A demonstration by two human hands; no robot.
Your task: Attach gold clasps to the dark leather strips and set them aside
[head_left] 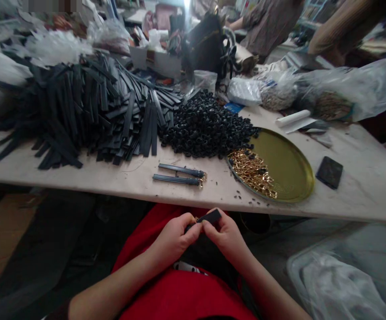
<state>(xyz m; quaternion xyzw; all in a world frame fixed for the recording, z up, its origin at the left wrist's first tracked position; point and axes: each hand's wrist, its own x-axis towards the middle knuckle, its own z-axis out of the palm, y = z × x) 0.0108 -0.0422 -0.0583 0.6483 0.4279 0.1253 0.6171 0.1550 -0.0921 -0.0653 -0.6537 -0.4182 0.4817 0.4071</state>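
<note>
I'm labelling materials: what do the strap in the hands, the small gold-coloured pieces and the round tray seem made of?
Strap: perhaps leather or imitation leather, judging by its flat, matte black face.
Gold-coloured pieces: probably metal; bright, shiny glints.
Round tray: likely metal; smooth yellowish sheen, thin rim.

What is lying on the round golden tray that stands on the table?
Gold-coloured metal pieces lie heaped on the left part of the tray, with a few small black pieces among them. The heap covers the surface there, so what lies underneath cannot be seen.
</note>
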